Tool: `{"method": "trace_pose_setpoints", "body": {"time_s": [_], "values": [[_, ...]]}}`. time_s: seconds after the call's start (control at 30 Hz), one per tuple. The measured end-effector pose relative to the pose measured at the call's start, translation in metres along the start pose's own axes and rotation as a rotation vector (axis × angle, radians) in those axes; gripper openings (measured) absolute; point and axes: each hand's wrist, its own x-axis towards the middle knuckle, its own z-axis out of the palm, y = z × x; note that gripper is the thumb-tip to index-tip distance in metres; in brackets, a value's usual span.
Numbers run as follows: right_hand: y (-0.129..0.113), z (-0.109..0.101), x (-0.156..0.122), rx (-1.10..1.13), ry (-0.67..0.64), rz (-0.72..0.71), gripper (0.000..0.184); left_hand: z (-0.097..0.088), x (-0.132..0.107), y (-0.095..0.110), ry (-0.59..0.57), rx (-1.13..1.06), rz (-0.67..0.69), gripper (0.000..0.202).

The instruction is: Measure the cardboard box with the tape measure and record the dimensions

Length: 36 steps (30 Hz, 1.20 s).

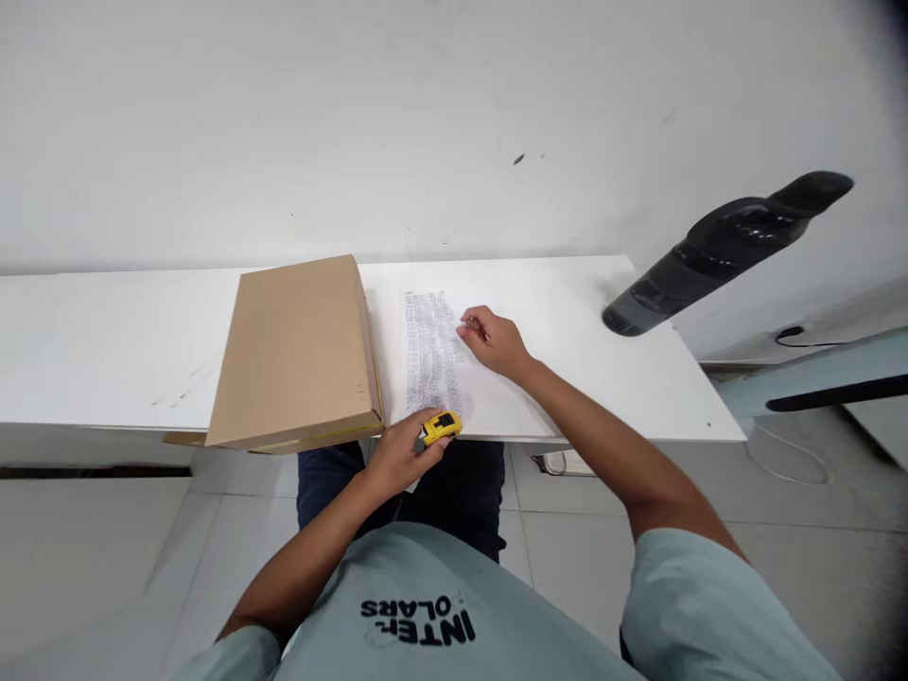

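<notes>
My left hand [406,454] is closed around a yellow and black tape measure [441,429] at the front edge of the white table. Beneath and beyond it lies a white paper sheet [429,345] with dense rows of writing on its left side. Over the right part of this sheet, my right hand [497,340] is pinched on a slim pen-like thing [469,325], mostly hidden by the fingers. Left of the paper sits a closed brown cardboard box [294,350]; its near edge juts past the table front.
A black glossy wrapped cylinder [702,255] stands at the right end of the white table [582,293]. The wall [426,123] borders the table's back. On the floor at right lies a pale cable [794,468].
</notes>
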Motion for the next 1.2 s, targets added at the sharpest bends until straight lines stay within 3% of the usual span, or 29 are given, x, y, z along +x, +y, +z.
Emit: {"method": "trace_pose_setpoints", "body": {"time_s": [0.13, 0.3, 0.37, 0.43, 0.53, 0.67, 0.93, 1.2], "values": [[0.018, -0.001, -0.025, 0.147, 0.035, 0.078, 0.073, 0.013, 0.008, -0.014, 0.054, -0.025, 0.055, 0.039], [0.031, 0.009, -0.021, 0.61, 0.067, 0.243, 0.07, 0.028, 0.011, -0.026, 0.168, 0.093, 0.322, 0.039], [0.032, 0.008, -0.016, 0.736, 0.011, 0.341, 0.071, 0.028, 0.011, -0.023, 0.13, 0.119, 0.301, 0.041], [0.029, 0.005, -0.014, 0.775, -0.052, 0.411, 0.072, 0.025, 0.011, -0.018, 0.089, 0.134, 0.185, 0.042], [0.023, 0.001, -0.017, 0.736, -0.024, 0.406, 0.064, 0.019, 0.011, -0.01, 0.053, 0.147, 0.032, 0.043], [0.015, 0.003, -0.022, 0.493, 0.162, 0.333, 0.052, 0.016, 0.012, -0.006, 0.037, 0.154, 0.0, 0.041], [0.015, 0.007, -0.021, 0.337, 0.054, 0.254, 0.047, 0.017, 0.012, -0.009, 0.02, 0.165, -0.01, 0.043], [0.017, 0.01, -0.022, 0.283, 0.064, 0.252, 0.042, 0.017, 0.013, -0.007, 0.012, 0.13, 0.007, 0.045]]}}
